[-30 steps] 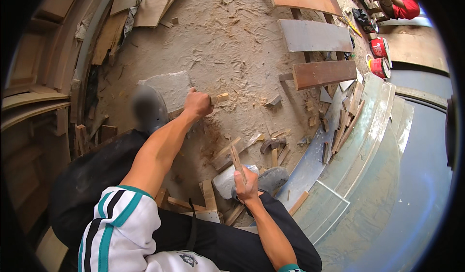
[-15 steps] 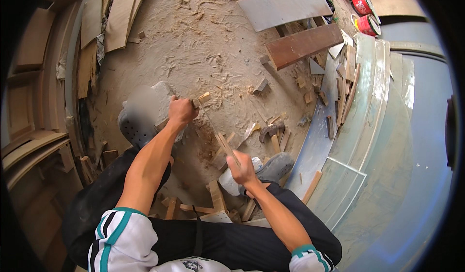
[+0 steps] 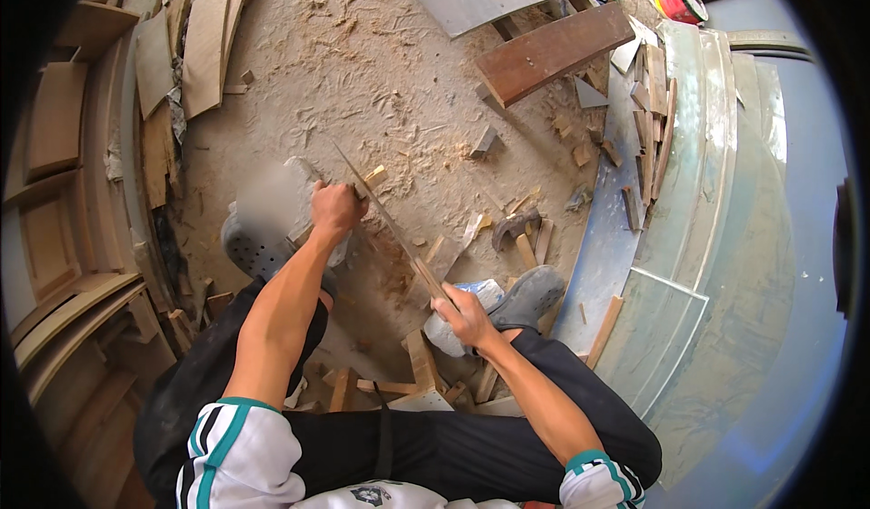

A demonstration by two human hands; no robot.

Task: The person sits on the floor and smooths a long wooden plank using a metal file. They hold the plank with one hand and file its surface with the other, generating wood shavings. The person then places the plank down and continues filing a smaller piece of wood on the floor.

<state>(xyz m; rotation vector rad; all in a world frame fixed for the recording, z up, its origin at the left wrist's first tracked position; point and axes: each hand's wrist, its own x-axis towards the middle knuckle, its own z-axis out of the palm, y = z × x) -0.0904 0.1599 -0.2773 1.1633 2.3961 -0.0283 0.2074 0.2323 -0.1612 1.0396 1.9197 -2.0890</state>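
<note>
My right hand [image 3: 465, 317] is closed round the wooden handle of a long, narrow saw [image 3: 385, 219]. Its thin blade slants up and left, passing just right of my left hand [image 3: 337, 210]. That hand is closed on a small piece of wood [image 3: 374, 176], whose pale end shows beyond the knuckles; the rest is hidden under my fingers. Both hands are low over the floor, between my feet in grey clogs [image 3: 530, 299]. To the right of the blade lies a hammer [image 3: 515, 228] with a dark head, among wood offcuts.
Sawdust and shavings cover the floor [image 3: 299, 74]. Boards [image 3: 207, 47] and cabinet panels lean at the left. A brown plank [image 3: 555, 53] and a grey one lie at upper right, near a red can [image 3: 680, 4]. Glass sheets [image 3: 716, 237] lie along the right side.
The saw blade now reaches further up and left past my left hand. Both hands keep their grip. The whole view has shifted slightly, with the far planks and cans higher in the picture.
</note>
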